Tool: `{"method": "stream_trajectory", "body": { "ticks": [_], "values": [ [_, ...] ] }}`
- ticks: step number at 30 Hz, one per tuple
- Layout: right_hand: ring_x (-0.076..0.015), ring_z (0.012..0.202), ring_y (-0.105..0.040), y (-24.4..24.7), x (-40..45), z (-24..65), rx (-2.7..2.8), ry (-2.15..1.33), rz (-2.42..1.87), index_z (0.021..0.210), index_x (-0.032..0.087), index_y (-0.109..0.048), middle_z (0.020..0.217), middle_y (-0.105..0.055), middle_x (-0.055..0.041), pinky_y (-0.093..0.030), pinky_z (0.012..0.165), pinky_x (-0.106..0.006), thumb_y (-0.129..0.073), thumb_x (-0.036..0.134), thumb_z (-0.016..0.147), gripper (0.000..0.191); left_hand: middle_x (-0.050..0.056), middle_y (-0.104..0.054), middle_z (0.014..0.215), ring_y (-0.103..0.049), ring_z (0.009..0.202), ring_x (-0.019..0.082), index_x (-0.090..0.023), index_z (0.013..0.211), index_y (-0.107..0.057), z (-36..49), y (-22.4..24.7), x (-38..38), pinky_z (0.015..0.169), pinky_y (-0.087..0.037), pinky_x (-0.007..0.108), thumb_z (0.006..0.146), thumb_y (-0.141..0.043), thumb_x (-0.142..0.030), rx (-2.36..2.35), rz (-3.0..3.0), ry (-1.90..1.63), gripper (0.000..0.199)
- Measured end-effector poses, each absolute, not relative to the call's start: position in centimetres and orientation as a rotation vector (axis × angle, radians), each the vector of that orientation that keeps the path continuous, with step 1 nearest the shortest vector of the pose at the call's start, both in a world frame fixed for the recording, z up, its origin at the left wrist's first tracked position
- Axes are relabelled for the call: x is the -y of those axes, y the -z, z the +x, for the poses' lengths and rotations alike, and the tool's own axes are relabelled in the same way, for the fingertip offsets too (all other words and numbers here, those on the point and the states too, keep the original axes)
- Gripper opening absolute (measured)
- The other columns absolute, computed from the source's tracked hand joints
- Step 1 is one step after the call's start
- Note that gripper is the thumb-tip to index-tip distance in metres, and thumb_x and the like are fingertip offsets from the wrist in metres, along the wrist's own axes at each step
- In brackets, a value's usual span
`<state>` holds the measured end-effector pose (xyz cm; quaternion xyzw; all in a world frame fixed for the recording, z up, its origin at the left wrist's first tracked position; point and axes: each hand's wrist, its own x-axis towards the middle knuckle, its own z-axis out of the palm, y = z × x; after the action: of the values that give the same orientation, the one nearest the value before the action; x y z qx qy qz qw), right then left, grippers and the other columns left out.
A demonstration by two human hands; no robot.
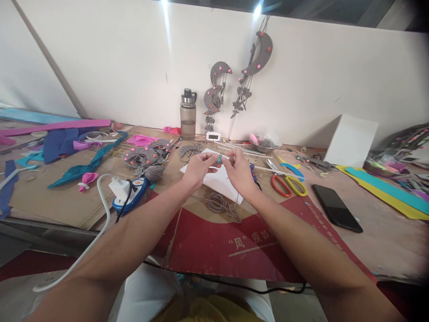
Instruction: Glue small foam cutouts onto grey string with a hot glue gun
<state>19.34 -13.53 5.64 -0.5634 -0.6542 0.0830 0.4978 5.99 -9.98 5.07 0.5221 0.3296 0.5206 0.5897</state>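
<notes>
Your left hand [200,168] and right hand [239,171] pinch a small teal piece [219,160] between nearly closed fingertips at the frame's centre; it looks light and probably soft, so hold it gently by its edges.

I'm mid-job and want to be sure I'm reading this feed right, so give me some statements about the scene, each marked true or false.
1. The left hand and right hand meet at a small green piece. True.
2. The water bottle is lying on its side. False: it stands upright near the wall.
3. Loops of gray cord lie on the near side of the hands. True.
4. The phone rests on top of the scissors. False: it lies apart from them, to their right.
5. The white charger is plugged into the blue power strip. True.
</notes>
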Motion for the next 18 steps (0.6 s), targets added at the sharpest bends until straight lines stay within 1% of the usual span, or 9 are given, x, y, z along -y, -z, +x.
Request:
{"method": "stream_trajectory", "body": {
  "ticks": [2, 6, 10, 15, 18],
  "values": [
    [-0.013, 0.058, -0.045, -5.7, 13.5, 19.4, 1.595, -0.227, -1.355, 0.096, 0.019, -0.053, 0.062, -0.048, 0.0045, -0.034, 0.06, -0.026, -0.05, 0.032, 0.084, 0.018, 0.006, -0.064, 0.078, -0.059, 0.067, 0.011, -0.012, 0.076, -0.065, 6.1, -5.0, 9.9, 0.06, -0.047, 0.025, 0.069, -0.07, -0.034, -0.758, 1.234, -1.209, 0.024],
    [-0.0126, 0.058, -0.046, -5.7, 13.4, 19.5, 1.595, -0.256, -1.357, 0.083, 0.019, -0.06, 0.064, -0.054, 0.0019, -0.034, 0.059, -0.026, -0.05, 0.033, 0.083, 0.017, 0.006, -0.064, 0.077, -0.06, 0.068, 0.012, -0.012, 0.077, -0.065, 6.2, -4.6, 9.8, 0.059, -0.048, 0.025, 0.071, -0.069, -0.034, -0.751, 1.288, -1.215, 0.023],
    [-0.0124, 0.058, -0.046, -5.4, 13.0, 19.6, 1.57, -0.286, -1.369, 0.079, 0.019, -0.06, 0.064, -0.057, 0.0013, -0.034, 0.057, -0.025, -0.05, 0.032, 0.08, 0.017, 0.006, -0.064, 0.077, -0.062, 0.067, 0.013, -0.012, 0.079, -0.065, 6.0, -4.6, 9.7, 0.059, -0.049, 0.026, 0.071, -0.069, -0.034, -0.751, 1.337, -1.195, 0.024],
    [-0.0111, 0.056, -0.045, -4.9, 12.1, 20.0, 1.488, -0.449, -1.323, 0.073, 0.018, -0.058, 0.063, -0.056, 0.0016, -0.034, 0.054, -0.024, -0.052, 0.036, 0.078, 0.019, 0.006, -0.065, 0.08, -0.065, 0.067, 0.016, -0.013, 0.085, -0.063, 5.0, -5.4, 9.6, 0.061, -0.05, 0.028, 0.069, -0.071, -0.037, -0.655, 1.154, -1.053, 0.029],
    [-0.0103, 0.052, -0.044, -4.7, 11.7, 20.1, 1.414, -0.574, -1.308, 0.073, 0.018, -0.058, 0.061, -0.054, 0.0022, -0.033, 0.049, -0.023, -0.053, 0.039, 0.075, 0.021, 0.007, -0.065, 0.081, -0.064, 0.069, 0.015, -0.013, 0.083, -0.064, 4.4, -5.5, 9.1, 0.062, -0.049, 0.027, 0.07, -0.07, -0.033, -0.688, 1.101, -1.11, 0.024]
  ]
}}
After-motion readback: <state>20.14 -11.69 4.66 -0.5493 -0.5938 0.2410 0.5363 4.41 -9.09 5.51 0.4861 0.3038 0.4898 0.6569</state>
